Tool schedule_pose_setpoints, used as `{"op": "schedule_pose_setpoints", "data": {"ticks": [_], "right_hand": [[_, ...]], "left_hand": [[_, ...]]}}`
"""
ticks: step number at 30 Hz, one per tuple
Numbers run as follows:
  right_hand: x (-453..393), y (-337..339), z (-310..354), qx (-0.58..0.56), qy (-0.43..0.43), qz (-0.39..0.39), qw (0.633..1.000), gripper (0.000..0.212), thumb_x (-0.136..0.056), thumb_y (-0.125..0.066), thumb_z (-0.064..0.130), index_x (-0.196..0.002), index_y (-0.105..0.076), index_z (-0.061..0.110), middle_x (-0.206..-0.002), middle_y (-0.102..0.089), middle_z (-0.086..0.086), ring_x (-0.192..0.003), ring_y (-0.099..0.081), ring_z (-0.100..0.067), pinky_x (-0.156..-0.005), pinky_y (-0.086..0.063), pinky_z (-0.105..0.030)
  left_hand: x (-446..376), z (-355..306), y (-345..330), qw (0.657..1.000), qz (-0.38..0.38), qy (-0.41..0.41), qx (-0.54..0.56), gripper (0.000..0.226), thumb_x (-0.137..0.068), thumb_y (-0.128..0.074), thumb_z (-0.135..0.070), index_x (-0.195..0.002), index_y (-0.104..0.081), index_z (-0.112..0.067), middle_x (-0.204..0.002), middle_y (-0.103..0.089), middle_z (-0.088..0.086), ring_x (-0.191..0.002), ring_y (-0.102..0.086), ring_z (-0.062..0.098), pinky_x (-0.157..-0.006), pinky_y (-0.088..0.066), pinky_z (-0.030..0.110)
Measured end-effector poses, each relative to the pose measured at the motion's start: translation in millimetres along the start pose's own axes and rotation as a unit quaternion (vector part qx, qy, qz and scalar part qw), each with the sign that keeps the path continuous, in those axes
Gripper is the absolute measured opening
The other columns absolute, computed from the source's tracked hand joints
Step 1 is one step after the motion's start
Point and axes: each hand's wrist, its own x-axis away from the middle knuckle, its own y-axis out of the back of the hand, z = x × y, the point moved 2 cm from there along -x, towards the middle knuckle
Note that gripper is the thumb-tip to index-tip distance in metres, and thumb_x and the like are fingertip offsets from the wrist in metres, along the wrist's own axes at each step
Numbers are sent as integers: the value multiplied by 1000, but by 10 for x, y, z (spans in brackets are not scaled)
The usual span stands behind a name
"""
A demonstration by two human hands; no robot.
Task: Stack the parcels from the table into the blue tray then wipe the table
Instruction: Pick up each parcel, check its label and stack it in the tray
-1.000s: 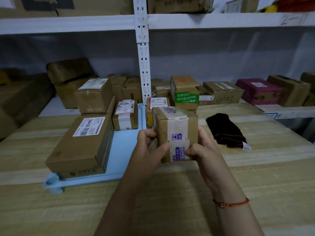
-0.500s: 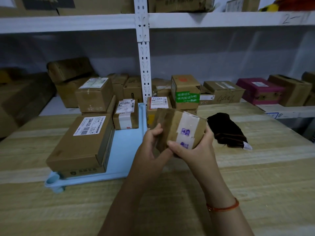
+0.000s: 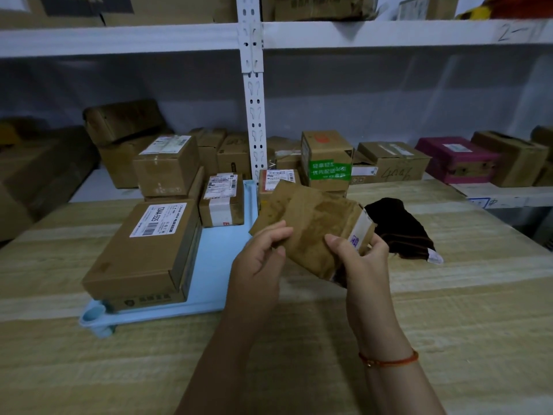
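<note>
I hold a small brown taped parcel [image 3: 311, 226] above the wooden table [image 3: 449, 310], tilted with a plain face toward me. My left hand [image 3: 257, 265] grips its lower left edge and my right hand [image 3: 362, 262] grips its right end by the tape. The blue tray [image 3: 215, 265] lies just left of the parcel. On the tray sit a large flat box [image 3: 146, 253] with a white label, a small labelled box [image 3: 221, 202] behind it, and a stacked box [image 3: 167, 166] at the back. A black cloth [image 3: 398, 229] lies on the table right of my hands.
Two more parcels stand on the table behind the held one: a labelled box [image 3: 278, 178] and a box with green tape [image 3: 327, 163]. White shelving [image 3: 254, 94] behind the table carries several cardboard boxes and a magenta box [image 3: 454, 158].
Both hands have turned the parcel over, so its taped face swung to the right and a plain brown face now shows. It sits slightly higher and further from me.
</note>
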Motion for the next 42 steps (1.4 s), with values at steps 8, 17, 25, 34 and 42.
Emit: {"op": "schedule_pose_setpoints", "data": {"ticks": [8, 17, 25, 34, 42], "right_hand": [[-19, 13, -57, -81, -49, 3, 995, 88, -48, -78, 40, -126, -50, 11, -115, -68, -8, -100, -69, -21, -77, -56, -40], [2, 19, -9, -138, -59, 17, 988, 55, -61, -64, 31, -115, -60, 18, -96, -69, 1, -83, -67, -12, -66, -50, -29], [5, 52, -13, -115, -57, 26, 991, 37, -68, -56, 36, -100, -68, 22, -105, -70, -3, -95, -64, -19, -77, -47, -34], [14, 93, -12, -144, -95, 39, 984, 23, -92, -46, 22, -81, -65, 19, -70, -68, 3, -76, -60, -15, -71, -44, -33], [14, 87, -28, -176, -113, 51, 977, 21, -94, -46, 19, -83, -63, 17, -59, -69, 4, -72, -61, -18, -65, -49, -33]], "left_hand": [[-19, 20, 31, 997, -51, 52, -17, 35, -94, -52, -11, -120, -58, -34, -124, -62, 14, -116, -50, 49, -98, -40, 61], [-54, 95, 51, 994, -72, 77, 32, 59, -89, -65, -16, -142, -39, -15, -139, -52, 0, -129, -48, 12, -107, -41, 36], [-56, 59, 66, 992, -93, 58, 63, 38, -90, -63, -12, -126, -53, -17, -121, -61, -6, -111, -57, 0, -75, -45, 2], [-17, 6, 76, 991, -104, 41, 74, 27, -92, -59, -14, -114, -58, -29, -116, -65, -10, -112, -59, 4, -87, -48, 17], [-22, 24, 78, 990, -107, 42, 86, 28, -94, -56, -13, -118, -60, -28, -117, -65, -11, -113, -58, 4, -89, -48, 20]]}}
